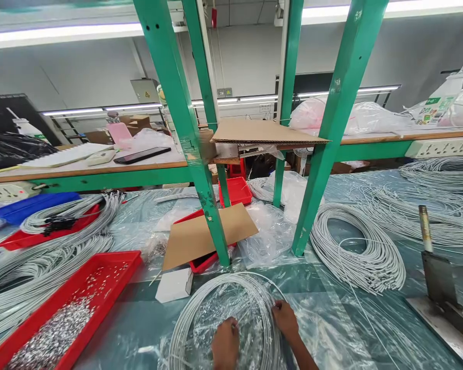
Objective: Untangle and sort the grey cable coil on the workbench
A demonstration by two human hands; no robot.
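Note:
A coil of pale grey cable [185, 313] lies on the plastic-covered bench in front of me. Inside its ring is my left hand [226, 341], fingers curled closed; whatever they hold, if anything, is hidden. My right hand [285, 318] is at the coil's right edge, its fingers pinched on a cable strand that arcs over from the top of the coil. Clear plastic film shows through the ring's middle. Just beyond the coil sits a small white box [174, 285].
To the left, a red tray [119, 277] holds many small shiny metal parts. More cable coils lie at left, and another coil [389, 262] at right. A metal hand press [440, 280] stands far right. Green posts [306, 205] rise beyond the cardboard sheet [189, 241].

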